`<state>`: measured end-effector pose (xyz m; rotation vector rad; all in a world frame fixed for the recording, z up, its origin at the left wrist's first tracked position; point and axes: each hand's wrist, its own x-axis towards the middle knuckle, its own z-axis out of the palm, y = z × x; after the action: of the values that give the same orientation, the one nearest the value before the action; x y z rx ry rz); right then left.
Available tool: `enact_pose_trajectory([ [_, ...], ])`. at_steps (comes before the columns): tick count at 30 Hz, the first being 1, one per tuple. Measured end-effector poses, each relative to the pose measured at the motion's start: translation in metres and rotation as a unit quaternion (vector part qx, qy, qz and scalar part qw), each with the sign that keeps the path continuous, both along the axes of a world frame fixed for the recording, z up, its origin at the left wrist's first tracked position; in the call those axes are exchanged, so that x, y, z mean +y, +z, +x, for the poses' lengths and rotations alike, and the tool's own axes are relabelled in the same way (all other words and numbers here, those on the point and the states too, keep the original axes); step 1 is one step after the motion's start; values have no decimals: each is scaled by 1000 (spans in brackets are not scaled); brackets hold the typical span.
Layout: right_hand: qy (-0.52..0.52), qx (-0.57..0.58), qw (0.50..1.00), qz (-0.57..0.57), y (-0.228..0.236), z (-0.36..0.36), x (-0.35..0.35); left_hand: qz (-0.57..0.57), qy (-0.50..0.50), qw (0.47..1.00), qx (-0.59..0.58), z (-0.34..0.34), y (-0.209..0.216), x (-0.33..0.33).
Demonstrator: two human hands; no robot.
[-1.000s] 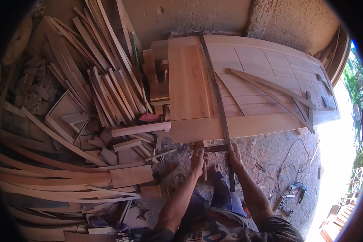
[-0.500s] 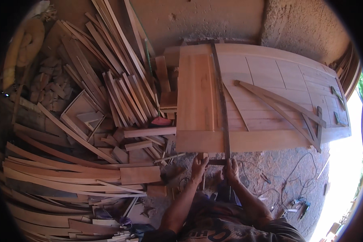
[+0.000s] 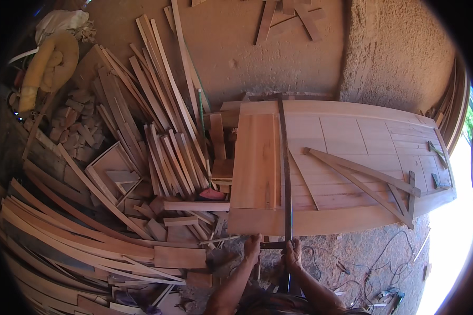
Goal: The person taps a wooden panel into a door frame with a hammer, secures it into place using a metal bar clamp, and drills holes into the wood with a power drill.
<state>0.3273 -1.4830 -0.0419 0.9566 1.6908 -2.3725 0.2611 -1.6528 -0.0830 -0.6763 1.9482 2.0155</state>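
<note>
A long dark metal bar clamp (image 3: pixel 287 173) lies across a panelled wooden door (image 3: pixel 255 157), from its far edge to past its near edge. My left hand (image 3: pixel 253 248) is closed at the left end of the clamp's short side arm, around what looks like its wooden screw handle. My right hand (image 3: pixel 293 253) is wrapped round the bar where that arm meets it, just off the door's near edge. On the door, right of the bar, rests a triangular frame of wooden strips (image 3: pixel 365 176). My fingers partly hide the clamp's near parts.
Stacked curved boards (image 3: pixel 79 236), upright strips (image 3: pixel 168 157) and a pile of offcuts (image 3: pixel 79 121) crowd the left side. A green-handled broom (image 3: pixel 201 113) leans beside the door. Cables (image 3: pixel 373 268) lie on the floor at the right. A rough wall (image 3: pixel 278 68) stands behind.
My view has tilted up, so the door, clamp and hands sit lower in the picture and more wall shows. Both hands keep their hold on the clamp.
</note>
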Motion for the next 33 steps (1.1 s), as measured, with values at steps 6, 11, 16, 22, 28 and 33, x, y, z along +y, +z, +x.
enact_pose_trajectory([
  [6,30,28,997,71,-7,2,6,20,43,997,-56,-2,22,11],
  [11,45,44,985,161,-2,12,-1,71,41,995,-54,-1,1,1],
  [16,52,32,995,77,-13,22,6,105,2,993,-52,-1,3,1],
  [22,52,56,995,64,-15,44,11,109,-2,992,-61,7,12,3],
  [28,73,-23,987,142,-5,41,12,137,3,988,-68,9,8,-2],
  [33,64,-57,993,86,13,29,7,159,9,985,-67,8,4,-6],
])
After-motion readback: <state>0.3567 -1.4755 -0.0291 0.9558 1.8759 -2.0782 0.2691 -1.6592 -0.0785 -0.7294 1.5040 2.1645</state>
